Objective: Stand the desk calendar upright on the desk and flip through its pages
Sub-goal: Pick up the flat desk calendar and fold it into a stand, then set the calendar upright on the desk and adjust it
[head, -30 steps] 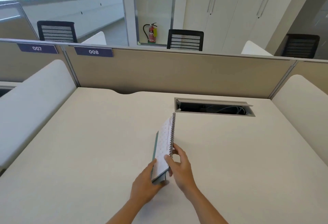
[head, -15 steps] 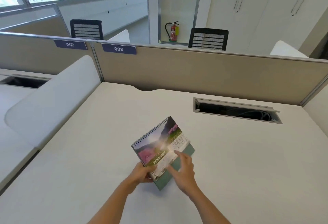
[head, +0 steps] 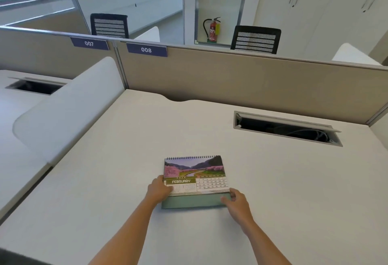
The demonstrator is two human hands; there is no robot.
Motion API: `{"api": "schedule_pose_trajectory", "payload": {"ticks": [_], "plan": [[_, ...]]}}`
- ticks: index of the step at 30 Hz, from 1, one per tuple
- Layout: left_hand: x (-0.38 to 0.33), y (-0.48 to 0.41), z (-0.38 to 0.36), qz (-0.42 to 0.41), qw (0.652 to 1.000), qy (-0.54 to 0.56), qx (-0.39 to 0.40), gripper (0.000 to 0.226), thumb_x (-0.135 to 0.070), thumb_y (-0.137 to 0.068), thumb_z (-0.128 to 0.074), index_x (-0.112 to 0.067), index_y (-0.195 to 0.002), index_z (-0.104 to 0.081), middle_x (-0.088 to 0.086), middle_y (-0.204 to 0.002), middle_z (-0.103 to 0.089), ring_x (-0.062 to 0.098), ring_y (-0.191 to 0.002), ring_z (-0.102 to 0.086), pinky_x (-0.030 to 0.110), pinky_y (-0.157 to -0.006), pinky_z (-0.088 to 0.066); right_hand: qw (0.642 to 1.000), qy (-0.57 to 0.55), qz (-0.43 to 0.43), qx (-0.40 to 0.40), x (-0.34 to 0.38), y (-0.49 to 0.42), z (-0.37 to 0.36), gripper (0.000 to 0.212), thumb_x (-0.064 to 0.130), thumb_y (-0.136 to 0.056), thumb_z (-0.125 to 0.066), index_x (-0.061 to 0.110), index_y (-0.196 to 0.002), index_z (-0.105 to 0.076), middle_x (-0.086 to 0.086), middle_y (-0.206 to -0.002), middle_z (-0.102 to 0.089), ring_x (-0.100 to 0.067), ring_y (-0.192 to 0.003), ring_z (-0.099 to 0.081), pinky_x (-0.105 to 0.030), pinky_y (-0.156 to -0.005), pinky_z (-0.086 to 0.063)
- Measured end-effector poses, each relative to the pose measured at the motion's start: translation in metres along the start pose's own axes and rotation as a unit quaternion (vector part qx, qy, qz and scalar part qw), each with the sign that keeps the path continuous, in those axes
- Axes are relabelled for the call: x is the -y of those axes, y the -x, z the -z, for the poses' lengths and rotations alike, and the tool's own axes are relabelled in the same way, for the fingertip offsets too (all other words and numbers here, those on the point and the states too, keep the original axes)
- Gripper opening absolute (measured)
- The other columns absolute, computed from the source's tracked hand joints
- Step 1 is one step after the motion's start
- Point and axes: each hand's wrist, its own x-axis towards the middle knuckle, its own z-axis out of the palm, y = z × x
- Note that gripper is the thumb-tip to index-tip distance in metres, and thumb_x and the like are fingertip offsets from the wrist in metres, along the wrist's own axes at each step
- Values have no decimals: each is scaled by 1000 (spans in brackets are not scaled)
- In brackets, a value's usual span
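The spiral-bound desk calendar (head: 195, 175) stands on its green base on the white desk (head: 283, 180), facing me squarely, spiral on top. Its front page shows a pink-blossom landscape and the word FEBRUARY with a date grid. My left hand (head: 158, 189) grips the lower left corner of the page stack, thumb over the front. My right hand (head: 236, 200) holds the lower right corner where the pages meet the green base.
An open cable tray slot (head: 287, 129) with cables lies in the desk behind and right of the calendar. A beige partition (head: 241, 75) closes the far edge, and a white rounded divider (head: 69, 113) bounds the left side. Black chairs stand beyond the partition.
The calendar was held edge-on, then turned and tilted; it now sits square to me on its base. My hands have moved apart to its two lower corners.
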Motion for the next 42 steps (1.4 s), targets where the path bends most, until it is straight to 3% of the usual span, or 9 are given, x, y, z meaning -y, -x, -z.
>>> {"api": "schedule_pose_trajectory", "payload": {"ticks": [5, 10, 19, 23, 26, 28, 32, 36, 42], "plan": [[2, 6, -25, 30, 998, -31, -41, 66, -41, -88, -62, -15, -143, -33, 16, -138, -30, 37, -128, -31, 43, -107, -33, 999, -36, 3, 13, 0, 0, 3, 33, 14, -87, -63, 13, -121, -64, -9, -118, -64, -23, -106, -62, -36, -93, -52], [-2, 11, -37, 54, 995, 4, -82, 57, -41, -89, -57, -17, -139, -41, 16, -135, -36, 38, -126, -34, 46, -100, -38, 998, -58, 14, 20, -3, -1, 12, 22, 17, -89, -62, 23, -108, -70, 5, -100, -72, -9, -90, -64, -17, -66, -44], [1, 19, -37, 72, 985, 75, -140, 41, -31, -88, -57, -15, -126, -59, 16, -123, -56, 37, -111, -55, 44, -95, -47, 998, -45, 0, 53, -11, -16, 30, 30, 23, -89, -62, 16, -117, -68, 1, -112, -70, -17, -105, -63, -27, -86, -47], [-3, 14, -31, 81, 981, 105, -139, 45, -34, -88, -60, -9, -125, -57, 15, -125, -60, 32, -107, -59, 35, -83, -46, 998, -49, -4, 44, -11, -20, 29, 18, 21, -89, -62, 15, -105, -68, 2, -106, -70, -16, -99, -63, -27, -79, -47], [-5, 5, -27, 103, 979, 131, -121, 58, -51, -87, -58, -10, -129, -51, 14, -129, -55, 32, -110, -56, 37, -88, -43, 999, -36, -16, 20, -11, -28, 26, 20, 19, -85, -60, 3, -92, -70, -18, -97, -73, -17, -80, -62, -31, -72, -44], [-5, 0, -27, 106, 977, 148, -111, 60, -56, -88, -54, -9, -124, -48, 14, -123, -57, 29, -100, -54, 35, -82, -42, 998, -49, -29, -6, -8, -35, 26, 21, 17, -81, -62, -2, -83, -69, -23, -95, -72, -21, -70, -59, -32, -69, -45], [-6, -11, -29, 94, 973, 183, -101, 47, -54, -90, -52, -13, -109, -40, 13, -111, -63, 26, -86, -55, 36, -74, -44, 996, -71, -58, -6, 3, -43, 21, 23, 27, -81, -71, 4, -81, -73, -12, -87, -76, -30, -84, -71, -45, -79, -60], [-9, -23, -25, 78, 974, 172, -127, 51, -52, -92, -49, -12, -124, -48, 12, -120, -63, 27, -92, -54, 36, -79, -43, 998, -42, -35, 13, 17, -47, 8, 47, 50, -86, -64, 3, -81, -66, -8, -82, -71, -19, -74, -62, -34, -68, -46], [-32, -41, 0, 3, 960, 196, -198, 48, -55, -89, -54, -19, -121, -57, 6, -114, -67, 22, -87, -55, 36, -76, -44, 994, -86, 65, -25, 71, -45, 7, 26, 50, -89, -60, 26, -97, -65, 14, -97, -70, -5, -90, -65, -21, -68, -48]]}}
